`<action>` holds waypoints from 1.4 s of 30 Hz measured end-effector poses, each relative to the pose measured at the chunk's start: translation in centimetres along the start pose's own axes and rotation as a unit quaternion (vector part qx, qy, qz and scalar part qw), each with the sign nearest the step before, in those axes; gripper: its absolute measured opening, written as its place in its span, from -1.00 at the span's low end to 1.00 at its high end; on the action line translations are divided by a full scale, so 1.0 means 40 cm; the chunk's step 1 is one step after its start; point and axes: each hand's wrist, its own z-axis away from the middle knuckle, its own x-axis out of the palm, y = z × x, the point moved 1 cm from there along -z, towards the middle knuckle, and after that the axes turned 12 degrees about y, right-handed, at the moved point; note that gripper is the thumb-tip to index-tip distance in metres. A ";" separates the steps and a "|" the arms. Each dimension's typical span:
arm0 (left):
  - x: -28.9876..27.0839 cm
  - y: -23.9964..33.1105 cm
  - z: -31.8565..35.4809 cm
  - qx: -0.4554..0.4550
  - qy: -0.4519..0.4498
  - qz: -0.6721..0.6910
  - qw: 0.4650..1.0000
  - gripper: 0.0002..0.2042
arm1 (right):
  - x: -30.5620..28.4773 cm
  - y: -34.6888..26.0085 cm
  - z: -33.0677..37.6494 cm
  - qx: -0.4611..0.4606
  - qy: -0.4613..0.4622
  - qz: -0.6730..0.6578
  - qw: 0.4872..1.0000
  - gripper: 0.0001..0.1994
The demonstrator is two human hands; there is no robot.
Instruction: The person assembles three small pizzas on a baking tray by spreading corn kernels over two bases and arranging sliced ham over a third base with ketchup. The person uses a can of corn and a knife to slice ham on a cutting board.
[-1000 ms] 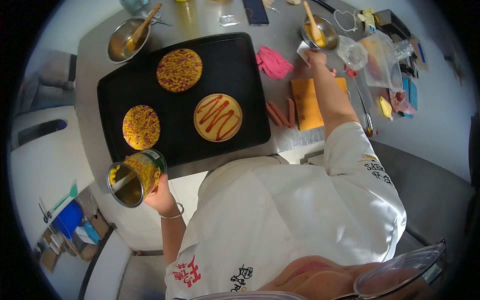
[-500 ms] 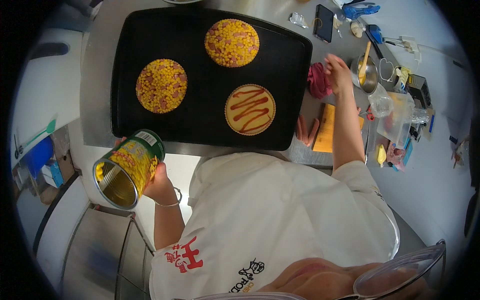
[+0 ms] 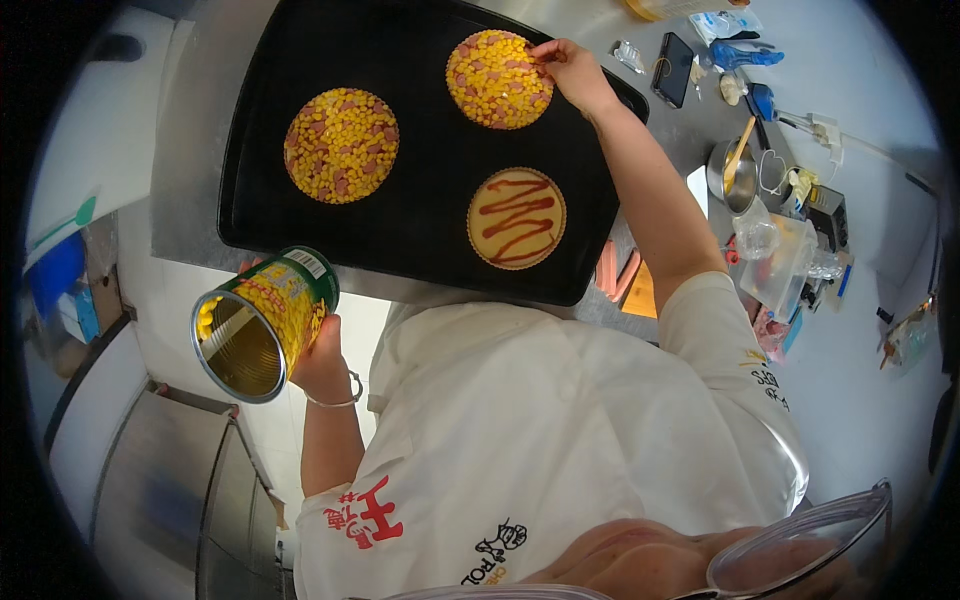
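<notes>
Head view, can: the can (image 3: 272, 318) is hanging in the air by the near left edge of the tray (image 3: 420, 190), its mouth facing near and left; some corn (image 3: 206, 318) is showing inside.
Can's feel: it is looking stiff and fairly light, its visible inside being mostly hollow; the glossy wall is probably being slippery to wet fingers.
Can's hold: the side wall is likely offering the surest grip; the thin rim is possibly being sharp.
Left hand (image 3: 322, 358): it is wrapping firmly around the can from the right, fingertips showing on the far side.
Left forearm (image 3: 332, 440): it is standing almost straight up from the near side.
Far pizza (image 3: 497, 80): it is lying flat on the tray, its loose topping probably shifting easily under touch; its base is likely needing support from beneath.
Right hand (image 3: 575, 75): its fingers are bending together at that pizza's right edge, touching it; whether they are pinching anything, I cannot tell.
Right arm (image 3: 660, 170): it is slanting far and left across the tray's right edge.
Left pizza (image 3: 342, 147): it is carrying the same topping.
Near pizza (image 3: 517, 218): it is showing only sauce stripes.
Right side: sausages (image 3: 607, 265), a board (image 3: 641, 292) and a bowl (image 3: 718, 180) are resting beyond the tray.
</notes>
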 end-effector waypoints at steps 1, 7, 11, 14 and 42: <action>0.003 0.000 0.000 -0.017 -0.002 0.002 1.000 0.00 | -0.005 -0.007 -0.006 -0.019 -0.014 0.006 1.000 -0.83; -0.007 -0.040 0.020 -0.029 -0.002 0.011 1.000 -0.01 | -0.001 -0.122 0.002 -0.129 -0.044 0.228 0.964 -0.82; 0.018 -0.001 -0.005 0.002 -0.002 0.011 1.000 -0.02 | -0.009 -0.132 0.003 -0.169 -0.027 0.264 0.949 -0.85; 0.020 0.006 -0.010 0.011 -0.003 0.006 1.000 -0.04 | -0.010 -0.124 0.005 -0.164 -0.031 0.258 0.952 -0.84; 0.019 0.003 -0.006 -0.016 0.028 0.065 0.997 0.04 | 0.115 -0.120 -0.087 -0.239 0.006 0.203 0.949 -0.76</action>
